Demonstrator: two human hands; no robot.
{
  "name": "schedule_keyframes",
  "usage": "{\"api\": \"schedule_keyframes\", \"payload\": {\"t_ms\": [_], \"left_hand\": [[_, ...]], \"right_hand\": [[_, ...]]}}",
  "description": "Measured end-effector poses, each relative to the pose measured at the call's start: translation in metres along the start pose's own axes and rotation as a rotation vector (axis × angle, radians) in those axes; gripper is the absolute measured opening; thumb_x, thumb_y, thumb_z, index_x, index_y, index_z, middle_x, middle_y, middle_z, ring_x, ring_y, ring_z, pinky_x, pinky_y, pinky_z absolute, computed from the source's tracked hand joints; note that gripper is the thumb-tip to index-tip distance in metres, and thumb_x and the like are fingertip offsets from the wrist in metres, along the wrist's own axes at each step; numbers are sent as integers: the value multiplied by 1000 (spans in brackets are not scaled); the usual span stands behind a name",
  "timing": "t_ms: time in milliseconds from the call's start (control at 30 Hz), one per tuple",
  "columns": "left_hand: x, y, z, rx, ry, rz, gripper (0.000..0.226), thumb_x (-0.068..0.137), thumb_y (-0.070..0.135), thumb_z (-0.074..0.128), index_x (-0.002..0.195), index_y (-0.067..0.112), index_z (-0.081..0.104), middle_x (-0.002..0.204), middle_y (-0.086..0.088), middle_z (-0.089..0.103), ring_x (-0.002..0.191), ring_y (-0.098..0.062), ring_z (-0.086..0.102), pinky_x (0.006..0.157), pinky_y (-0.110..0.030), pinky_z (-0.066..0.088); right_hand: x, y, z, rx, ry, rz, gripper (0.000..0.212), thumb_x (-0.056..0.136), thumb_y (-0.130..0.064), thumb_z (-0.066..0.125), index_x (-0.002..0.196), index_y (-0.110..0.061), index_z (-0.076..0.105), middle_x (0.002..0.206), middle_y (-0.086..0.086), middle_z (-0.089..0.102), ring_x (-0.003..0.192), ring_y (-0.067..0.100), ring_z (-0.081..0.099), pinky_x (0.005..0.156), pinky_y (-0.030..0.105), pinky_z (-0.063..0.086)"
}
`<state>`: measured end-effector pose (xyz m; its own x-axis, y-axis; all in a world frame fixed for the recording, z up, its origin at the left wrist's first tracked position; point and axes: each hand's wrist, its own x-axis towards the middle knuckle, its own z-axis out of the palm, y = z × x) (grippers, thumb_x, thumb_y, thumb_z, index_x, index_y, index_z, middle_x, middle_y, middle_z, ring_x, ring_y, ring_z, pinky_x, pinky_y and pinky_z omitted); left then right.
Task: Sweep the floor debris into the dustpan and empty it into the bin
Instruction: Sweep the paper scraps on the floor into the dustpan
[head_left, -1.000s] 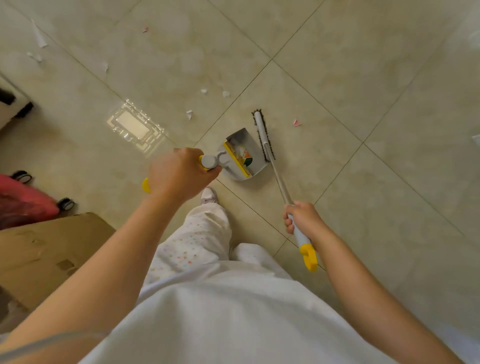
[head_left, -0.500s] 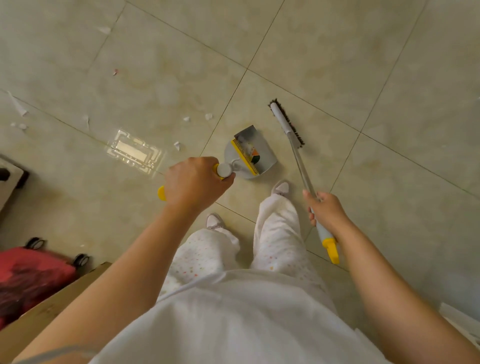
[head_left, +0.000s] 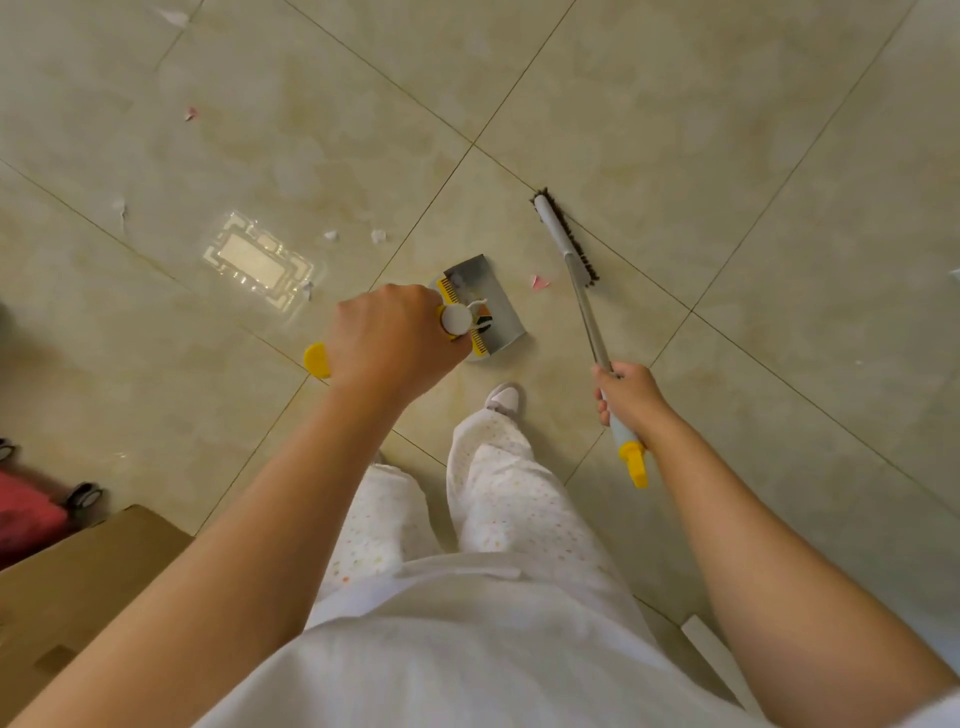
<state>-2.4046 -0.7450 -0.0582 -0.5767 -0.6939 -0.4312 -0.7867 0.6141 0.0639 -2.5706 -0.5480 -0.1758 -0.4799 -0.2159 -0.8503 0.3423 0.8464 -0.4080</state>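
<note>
Here the pink paper scrap (head_left: 540, 282) is what matters: it lies on the tiled floor (head_left: 675, 130) between the dustpan (head_left: 493, 306) and the broom head (head_left: 558, 234), just right of the pan's open lip and just left of the bristles. The broom head's long axis runs from far-left to near-right, roughly parallel to the lip, so a short pull to the left would likely carry the scrap in. The right hand (head_left: 631, 397) is the nearer one to that job; its fingers are wrapped around the broom handle (head_left: 587, 312) near its yellow end. The left hand (head_left: 387, 338) is closed in a fist around the dustpan's long handle, steadying the pan on the floor.

Some dark and orange bits already sit inside the pan, partly hidden by the handle's white cap. Small white scraps (head_left: 378, 235) lie to the far left of the pan, near a clear plastic tray (head_left: 257, 260). No bin is visible; whether the cardboard box (head_left: 78, 582), cut off at the near left, serves as one, I cannot tell.
</note>
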Motion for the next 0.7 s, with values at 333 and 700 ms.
{"api": "schedule_keyframes", "payload": {"t_ms": [333,700], "left_hand": [[22,10,-11,48,6,-78,43,82,58,53,68,18,60,57,0,49,58,-26,52,54,-26,31],[16,1,-11,38,-6,-83,45,83,61,51,67,20,58,56,2,48,59,-26,53,54,-25,30]], "right_hand": [[21,-8,-14,234,-207,185,17,97,-12,46,82,-6,52,69,11,44,48,15,36,35,15,32],[-25,-17,-23,244,-240,124,31,98,-10,43,125,4,50,71,10,44,43,11,38,33,18,32]]}}
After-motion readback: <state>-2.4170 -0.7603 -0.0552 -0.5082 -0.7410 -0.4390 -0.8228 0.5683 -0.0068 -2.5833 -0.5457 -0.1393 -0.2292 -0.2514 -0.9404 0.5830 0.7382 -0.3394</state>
